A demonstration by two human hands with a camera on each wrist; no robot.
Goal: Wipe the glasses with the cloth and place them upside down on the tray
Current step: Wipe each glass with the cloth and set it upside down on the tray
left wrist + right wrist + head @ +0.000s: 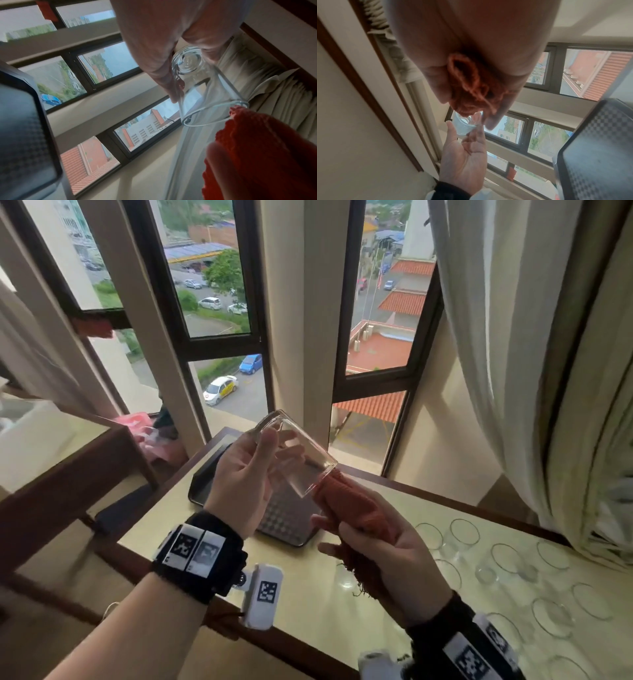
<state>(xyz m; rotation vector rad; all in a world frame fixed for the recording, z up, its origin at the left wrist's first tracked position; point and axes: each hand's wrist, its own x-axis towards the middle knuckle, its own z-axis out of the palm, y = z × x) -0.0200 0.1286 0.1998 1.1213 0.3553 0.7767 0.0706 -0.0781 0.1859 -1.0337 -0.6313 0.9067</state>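
My left hand [246, 470] holds a clear drinking glass [301, 453] in the air above the tray, thumb and fingers round its base end, mouth tilted toward the right. My right hand [380, 546] grips a bunched red cloth [346, 505] whose tip touches the glass rim. The left wrist view shows the glass [202, 86] from its rim side with the cloth [257, 148] at the rim. In the right wrist view the cloth [471, 88] sits in my palm, the glass [464, 125] beyond it. The dark tray [291, 525] with a checkered liner lies below on the table.
Several clear glasses [513, 563] stand upright on the cream table [308, 604] at the right. A white curtain [531, 371] hangs at the right, windows behind. A lower wooden side table [68, 460] stands at the left.
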